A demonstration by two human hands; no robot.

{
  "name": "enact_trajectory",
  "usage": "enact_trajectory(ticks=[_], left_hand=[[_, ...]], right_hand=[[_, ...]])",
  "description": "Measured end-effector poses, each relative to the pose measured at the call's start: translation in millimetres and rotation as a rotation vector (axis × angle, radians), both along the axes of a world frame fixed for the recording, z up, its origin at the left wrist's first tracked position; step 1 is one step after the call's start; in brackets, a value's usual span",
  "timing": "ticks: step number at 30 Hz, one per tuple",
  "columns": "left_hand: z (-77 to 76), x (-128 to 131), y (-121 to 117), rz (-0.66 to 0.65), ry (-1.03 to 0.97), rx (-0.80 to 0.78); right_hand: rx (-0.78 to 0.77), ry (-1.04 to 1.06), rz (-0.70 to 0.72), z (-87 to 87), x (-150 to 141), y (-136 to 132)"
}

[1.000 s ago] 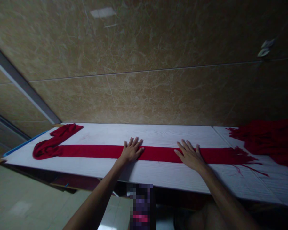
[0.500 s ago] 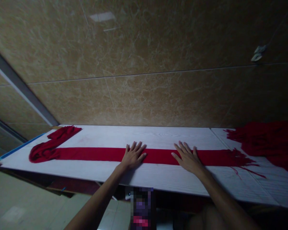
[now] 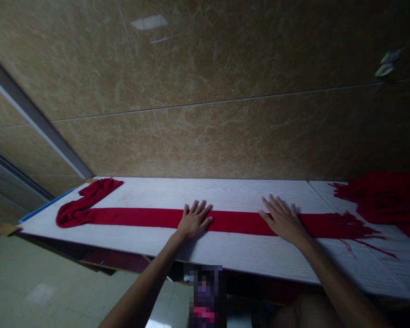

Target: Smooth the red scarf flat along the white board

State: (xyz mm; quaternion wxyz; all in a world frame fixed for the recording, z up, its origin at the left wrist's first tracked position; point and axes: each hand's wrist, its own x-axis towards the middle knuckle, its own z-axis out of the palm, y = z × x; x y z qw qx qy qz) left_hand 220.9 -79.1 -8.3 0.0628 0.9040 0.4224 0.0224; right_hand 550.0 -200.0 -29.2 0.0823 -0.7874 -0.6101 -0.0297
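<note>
A long red scarf (image 3: 237, 222) stretches across the white wood-grain table (image 3: 225, 250), flat through its middle. Its left part is bunched and bends back toward the wall, while a loose fringe spreads at the right. My left hand (image 3: 193, 221) rests on the scarf near its middle, palm down and fingers spread. Farther right, my right hand (image 3: 283, 219) is over the scarf with its fingers apart, the fingertips reaching past the far edge. Neither hand grasps the cloth.
A heap of red fringed cloth (image 3: 382, 200) lies at the table's right end. Behind the table rises a tan marble-patterned wall (image 3: 205, 136) with a small pale object (image 3: 387, 64) on it. A blue strip (image 3: 48, 204) runs along the left edge.
My right hand has slid right along the scarf, widening the space between my hands. The left hand stays at about the same place on the cloth. The view has shifted slightly.
</note>
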Motion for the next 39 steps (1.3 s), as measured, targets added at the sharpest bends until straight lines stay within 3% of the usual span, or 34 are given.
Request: enact_trajectory(ticks=[4, 10, 15, 20, 25, 29, 33, 39], left_hand=[[-1.0, 0, 1, 0.002, -0.011, 0.007], [-2.1, 0, 1, 0.005, -0.018, -0.004], [-2.2, 0, 2, 0.004, -0.021, -0.006], [-1.9, 1, 2, 0.004, -0.027, -0.003], [-2.6, 0, 2, 0.007, -0.031, -0.004], [-4.8, -1, 4, 0.003, -0.059, -0.007], [-8.0, -2, 5, 0.027, -0.077, -0.011], [-10.4, -3, 6, 0.025, -0.088, 0.012]], right_hand=[[0.034, 0.014, -0.021, 6.3, 34, -4], [0.227, -0.043, -0.068, 17.4, 86, -6], [0.136, -0.035, -0.020, -8.9, 87, -10], [0.268, 0.012, -0.032, -18.3, 97, -12], [0.446, 0.113, 0.034, -12.1, 107, -14], [0.754, 0.155, 0.188, 4.0, 104, -19], [0.993, 0.032, 0.126, 21.8, 108, -31], [1.038, -0.024, 0.083, 24.8, 112, -37]])
